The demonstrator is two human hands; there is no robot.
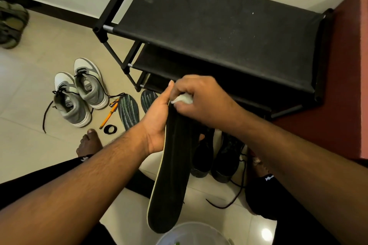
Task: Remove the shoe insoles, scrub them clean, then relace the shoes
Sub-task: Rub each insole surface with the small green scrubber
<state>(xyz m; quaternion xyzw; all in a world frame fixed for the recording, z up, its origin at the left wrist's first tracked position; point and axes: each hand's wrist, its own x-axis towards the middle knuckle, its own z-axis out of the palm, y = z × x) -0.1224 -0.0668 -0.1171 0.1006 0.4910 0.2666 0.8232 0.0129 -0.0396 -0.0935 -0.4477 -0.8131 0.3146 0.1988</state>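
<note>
While left hand (157, 119) grips insole (171, 175) and right hand (201, 99) pinches cloth (184, 99) at its top end, scrub lengthwise. Keep heel over basin (199, 232) below both hands.

Left hand (157, 117) gripping; right hand (201, 99) fingers curled.

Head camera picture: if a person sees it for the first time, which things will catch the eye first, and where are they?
First, the long black insole in the middle: the left hand holds its upper part while the right hand presses a small white cloth against its top end. Next, the grey and white sneakers on the floor at left, laces loose, and the black shoe rack behind.
</note>
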